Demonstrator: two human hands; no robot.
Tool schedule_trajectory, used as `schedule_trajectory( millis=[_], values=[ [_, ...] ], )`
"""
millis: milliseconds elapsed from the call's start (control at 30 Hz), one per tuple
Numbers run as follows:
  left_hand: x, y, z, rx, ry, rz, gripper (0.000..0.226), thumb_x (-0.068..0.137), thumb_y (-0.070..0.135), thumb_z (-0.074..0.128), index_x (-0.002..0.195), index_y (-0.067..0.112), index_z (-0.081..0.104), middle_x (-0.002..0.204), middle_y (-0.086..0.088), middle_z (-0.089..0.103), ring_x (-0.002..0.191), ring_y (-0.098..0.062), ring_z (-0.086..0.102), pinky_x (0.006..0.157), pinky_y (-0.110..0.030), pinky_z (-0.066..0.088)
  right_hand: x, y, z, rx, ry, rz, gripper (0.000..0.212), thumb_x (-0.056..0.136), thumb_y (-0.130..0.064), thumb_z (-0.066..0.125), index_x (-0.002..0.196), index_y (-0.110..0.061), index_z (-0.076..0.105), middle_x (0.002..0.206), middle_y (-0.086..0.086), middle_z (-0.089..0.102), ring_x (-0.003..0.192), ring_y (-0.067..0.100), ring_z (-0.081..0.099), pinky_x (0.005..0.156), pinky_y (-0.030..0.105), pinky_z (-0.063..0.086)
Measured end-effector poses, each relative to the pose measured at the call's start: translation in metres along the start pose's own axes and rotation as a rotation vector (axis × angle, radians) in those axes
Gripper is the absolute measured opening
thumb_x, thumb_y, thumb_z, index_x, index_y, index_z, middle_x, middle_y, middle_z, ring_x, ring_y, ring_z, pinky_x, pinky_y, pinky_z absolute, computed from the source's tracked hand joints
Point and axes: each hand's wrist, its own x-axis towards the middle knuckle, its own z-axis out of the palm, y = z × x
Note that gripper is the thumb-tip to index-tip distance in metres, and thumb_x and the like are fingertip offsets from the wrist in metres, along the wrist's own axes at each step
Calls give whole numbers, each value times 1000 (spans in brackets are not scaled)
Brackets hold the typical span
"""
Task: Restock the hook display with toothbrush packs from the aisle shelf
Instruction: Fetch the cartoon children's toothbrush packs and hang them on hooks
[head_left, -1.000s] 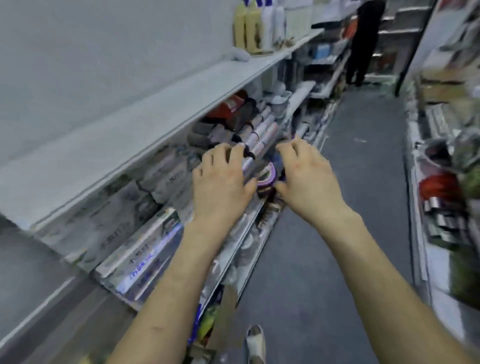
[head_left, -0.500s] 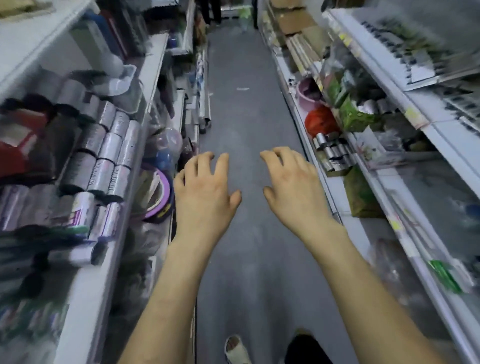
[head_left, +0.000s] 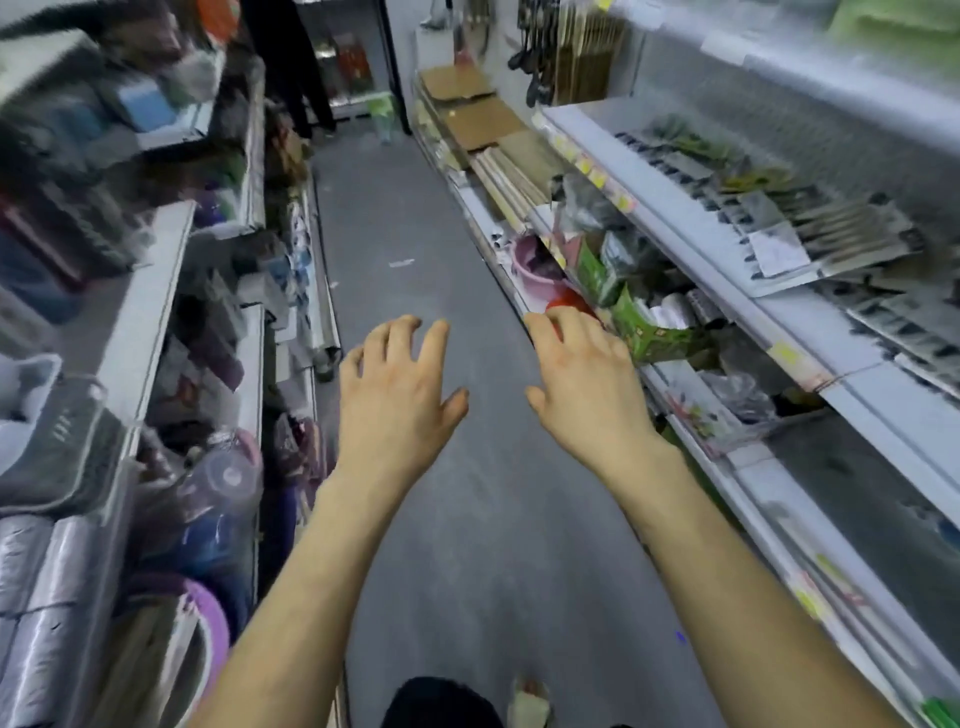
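Much is smeared here. The left-hand shelving of white metal (head_left: 150, 291) is blurred almost throughout, and only silvery plastic-wrapped rolls (head_left: 31, 571) and a purple ring-shaped item (head_left: 213, 623) can be picked out at its near end. A figure in dark clothing (head_left: 291, 62) at the far end of the aisle is cut off by the top edge. A red rounded item (head_left: 571, 301) is half hidden behind the fingertips of the right hand (head_left: 587, 384). A dark knee (head_left: 441, 701) and a pale shoe (head_left: 530, 701) are clipped by the bottom edge.

No toothbrush pack can be made out for certain. Flat carded packs of long dark items (head_left: 779, 218) are seen lying in overlapping rows on the upper right shelf of white metal (head_left: 691, 208), but they are too blurred to be named.

Compared with half a second ago, the view has been swung to the right. The right hand, then over bare floor, is now seen in front of the lower right shelf edge; the left hand (head_left: 395, 400) is held over the matt grey floor (head_left: 467, 519) as before. Neither grip has changed: on both hands the fingers are spread apart and nothing is held.

Crinkled green packets (head_left: 649, 332) are seen just beyond the right hand, a pink plastic basin (head_left: 530, 265) further along, and flat brown cardboard sheets (head_left: 483, 124) past that.
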Motion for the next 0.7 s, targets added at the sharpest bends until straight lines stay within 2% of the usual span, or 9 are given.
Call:
schedule_trajectory(
  millis=[233, 500, 700],
  values=[
    [173, -22, 37, -41, 12, 79, 76, 86, 58, 67, 151, 25, 43, 150, -7, 47, 140, -32, 41, 105, -53, 42, 157, 34, 26, -72, 9, 58, 71, 77, -27, 81, 139, -16, 48, 132, 8, 55, 121, 32, 55, 86, 48, 52],
    [384, -62, 119, -148, -7, 279, 78, 84, 57, 67, 150, 23, 44, 149, -8, 49, 138, -33, 45, 102, -53, 45, 323, 67, 80, -187, -52, 234, 79, 77, -35, 83, 144, -19, 46, 141, 8, 51, 126, 33, 55, 91, 48, 49],
    [526, -64, 158, -189, -30, 474, 74, 83, 55, 67, 147, 23, 47, 143, -8, 53, 133, -34, 49, 99, -51, 46, 433, 91, 94, -253, -83, 385, 70, 83, -35, 78, 143, -18, 46, 140, 7, 51, 127, 32, 54, 95, 48, 48]
  ],
)
